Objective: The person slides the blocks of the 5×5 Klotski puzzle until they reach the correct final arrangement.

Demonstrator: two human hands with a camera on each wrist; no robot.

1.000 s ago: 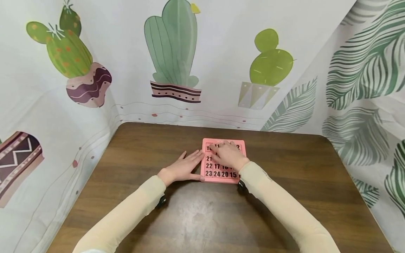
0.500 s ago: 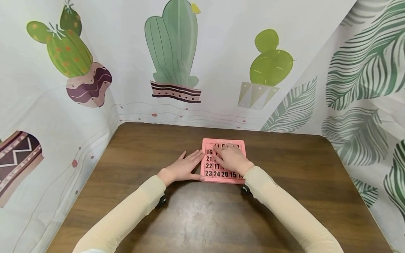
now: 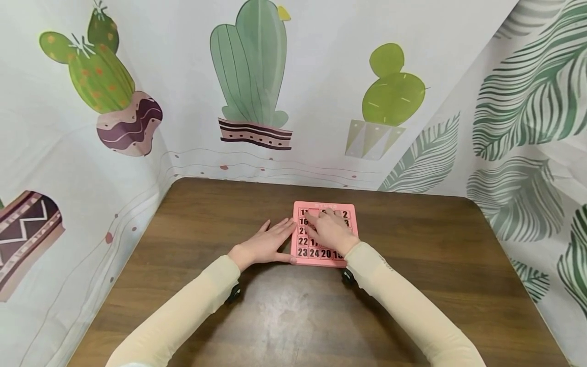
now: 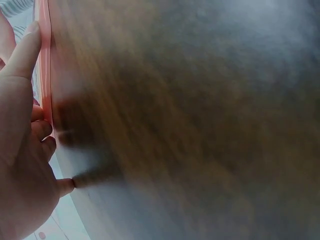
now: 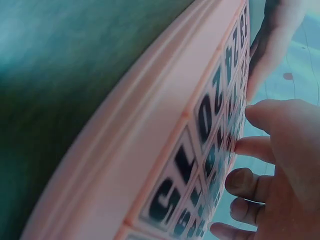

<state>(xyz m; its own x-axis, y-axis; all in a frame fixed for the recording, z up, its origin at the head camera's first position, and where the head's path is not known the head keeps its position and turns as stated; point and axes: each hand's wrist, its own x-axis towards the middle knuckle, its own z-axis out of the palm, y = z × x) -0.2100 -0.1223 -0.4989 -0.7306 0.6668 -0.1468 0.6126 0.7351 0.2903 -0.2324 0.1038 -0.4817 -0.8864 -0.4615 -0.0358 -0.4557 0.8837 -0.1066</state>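
Observation:
A pink number slide puzzle (image 3: 321, 262) lies flat on the table, its square tiles printed with black numbers. Tile 11 (image 3: 304, 212) occupies the top left corner, and a bare pink slot shows just right of it. My left hand (image 3: 267, 244) rests against the frame's left side, fingers extended and thumb at the lower left corner. In the left wrist view the thumb (image 4: 24, 55) lies along the pink edge. Over the tiles, my right hand (image 3: 332, 229) reaches with its fingertips near the upper rows, hiding several numbers. The right wrist view shows fingers (image 5: 255, 147) at the tile face.
The brown wooden table (image 3: 284, 316) surrounds the puzzle. Behind it and along the sides hangs a white cloth (image 3: 321, 76) printed with cacti and leaves. Both forearms, in cream sleeves (image 3: 403, 300), come in from the front edge.
The top left tile slid down, putting 16 in the second row. Tile 11 then moved left into the corner, leaving the slot beside it. The right hand shifted slightly; the left stayed still.

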